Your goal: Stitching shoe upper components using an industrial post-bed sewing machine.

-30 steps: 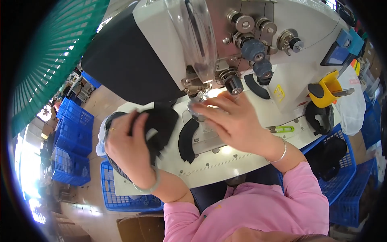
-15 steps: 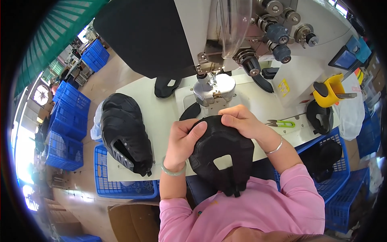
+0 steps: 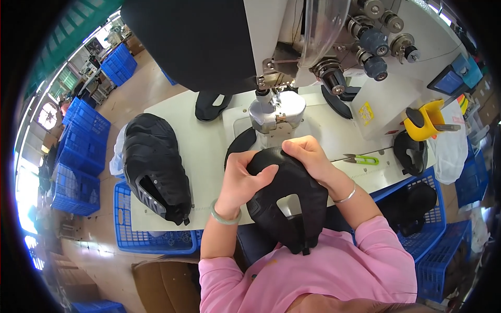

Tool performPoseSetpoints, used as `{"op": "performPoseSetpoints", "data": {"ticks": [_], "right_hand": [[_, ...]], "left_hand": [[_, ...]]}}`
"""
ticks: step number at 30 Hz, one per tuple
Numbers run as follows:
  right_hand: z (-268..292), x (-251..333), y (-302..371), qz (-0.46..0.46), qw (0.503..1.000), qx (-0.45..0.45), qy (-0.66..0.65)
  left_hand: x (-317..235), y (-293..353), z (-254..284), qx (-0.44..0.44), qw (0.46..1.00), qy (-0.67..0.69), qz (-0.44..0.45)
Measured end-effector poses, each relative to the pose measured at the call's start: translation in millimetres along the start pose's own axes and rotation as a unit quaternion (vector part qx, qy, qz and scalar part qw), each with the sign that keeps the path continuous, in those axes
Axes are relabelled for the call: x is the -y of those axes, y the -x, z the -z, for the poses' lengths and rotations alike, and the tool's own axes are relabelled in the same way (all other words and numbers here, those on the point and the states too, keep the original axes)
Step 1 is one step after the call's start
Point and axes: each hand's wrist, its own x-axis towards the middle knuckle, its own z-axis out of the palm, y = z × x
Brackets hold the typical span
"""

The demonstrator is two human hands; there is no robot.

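Observation:
A black shoe upper [image 3: 287, 182] is held between my two hands, its rounded toe toward the sewing machine and its open heel end near my pink shirt. My left hand [image 3: 241, 180] grips the toe's left edge, thumb on top and fingers underneath. My right hand [image 3: 311, 160] is closed on the toe's right side, with its thumb at the front edge. Just beyond the toe stands the machine's metal post [image 3: 279, 110], beneath the needle area. The fingers under the upper are hidden.
Nested black uppers [image 3: 154, 161] lie at the left of the white table [image 3: 209, 151]. Another upper [image 3: 211, 107] lies behind. Green-handled snips [image 3: 362, 159] rest at right, near a yellow holder [image 3: 428, 121]. Blue baskets [image 3: 156, 241] stand below the table's edge.
My left thumb has slid inward over the toe, and the upper is bent more, its opening spread wider. My right hand keeps its hold. The whole view has shifted slightly.

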Motion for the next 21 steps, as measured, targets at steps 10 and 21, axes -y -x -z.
{"op": "performPoseSetpoints", "data": {"ticks": [10, 21], "right_hand": [[5, -9, -2, -0.001, 0.997, 0.034, -0.065], [11, -2, 2, 0.024, 0.999, 0.02, -0.008]], "left_hand": [[22, 4, 3, -0.017, 0.975, 0.221, 0.005], [-12, -1, 1, 0.023, 0.999, 0.019, 0.033]]}}
